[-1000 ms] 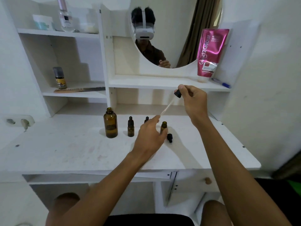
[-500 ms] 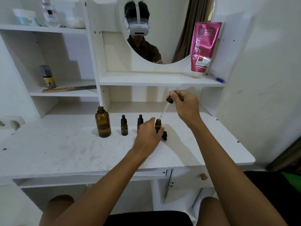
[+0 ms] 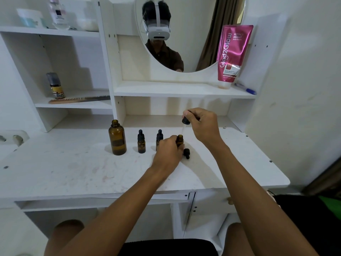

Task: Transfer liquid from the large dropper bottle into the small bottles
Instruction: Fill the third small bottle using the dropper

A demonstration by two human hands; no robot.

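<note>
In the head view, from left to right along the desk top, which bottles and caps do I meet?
First the large amber bottle → capped small bottle → second capped small bottle → open small bottle, held by the left hand → loose black cap. The right hand holds the dropper over the open small bottle.

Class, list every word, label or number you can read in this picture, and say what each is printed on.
"Glad2Glow": pink tube, upper right.
"RETINOL BRIGHT BODY SERUM": same tube, near its top.
"10X": same tube, lower down; the finer print below it is blurred.
Yellow-labelled bottle, at left: text blurred.
Clear bottle, top left: label too small to read.
</note>
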